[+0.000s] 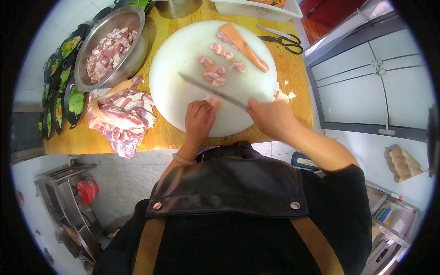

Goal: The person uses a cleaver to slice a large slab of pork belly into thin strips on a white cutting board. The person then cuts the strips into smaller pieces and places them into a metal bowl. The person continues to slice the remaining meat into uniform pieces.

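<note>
On a round white cutting board point(168, 58), my left hand point(199, 118) presses a piece of raw meat with skin point(212, 100) with its fingertips. My right hand point(270, 117) grips the handle of a long knife point(213, 90), whose slightly blurred blade crosses just above that piece, pointing up and left. Several small cut chunks of meat point(213, 73) lie beyond the blade. A long strip of skin-on meat point(243, 46) rests at the board's upper right. Left of the board is a large slab of raw meat point(125, 110) on the wooden table point(168, 137).
A steel bowl of cut meat point(111, 55) stands at the left, beside black pans holding greens point(74, 99). Black-handled scissors point(285, 42) lie right of the board, near meat scraps point(282, 94). A white plastic bin point(237, 9) and a metal pot point(177, 8) sit along the far side.
</note>
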The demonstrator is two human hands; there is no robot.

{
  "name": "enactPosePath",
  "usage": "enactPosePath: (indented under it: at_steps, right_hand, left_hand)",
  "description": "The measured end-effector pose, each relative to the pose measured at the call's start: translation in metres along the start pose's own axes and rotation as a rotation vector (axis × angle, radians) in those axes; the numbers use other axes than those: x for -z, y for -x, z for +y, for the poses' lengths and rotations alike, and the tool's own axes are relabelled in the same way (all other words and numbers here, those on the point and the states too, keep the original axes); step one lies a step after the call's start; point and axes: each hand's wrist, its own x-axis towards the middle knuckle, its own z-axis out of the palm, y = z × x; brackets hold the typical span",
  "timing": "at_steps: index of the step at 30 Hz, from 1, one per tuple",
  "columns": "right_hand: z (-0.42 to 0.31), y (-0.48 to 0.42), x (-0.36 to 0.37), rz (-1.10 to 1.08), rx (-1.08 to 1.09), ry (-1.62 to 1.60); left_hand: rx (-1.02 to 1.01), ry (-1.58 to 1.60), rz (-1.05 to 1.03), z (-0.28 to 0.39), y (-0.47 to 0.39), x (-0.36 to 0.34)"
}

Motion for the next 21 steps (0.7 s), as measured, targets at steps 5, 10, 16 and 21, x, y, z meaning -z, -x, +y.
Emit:
enactPosePath:
  at_steps: [5, 10, 16, 21]
  right_hand:
    - [-0.022, -0.005, -0.031, -0.029, 0.081, -0.060]
    - [-0.030, -0.117, -0.055, 0.260, 0.102, -0.078]
    - [-0.011, -0.062, -0.009, 0.207, -0.062, -0.246]
    - [-0.004, 0.015, -0.009, -0.026, 0.092, 0.018]
  left_hand:
    - [0.024, -0.060, -0.041, -0.002, -0.004, -0.007]
    - [0.001, -0.024, -0.131, -0.011, -0.001, -0.002]
    - [0.038, -0.012, 0.039, -0.013, 0.022, 0.019]
    - [-0.002, 0.015, -0.011, -0.003, 0.014, 0.007]
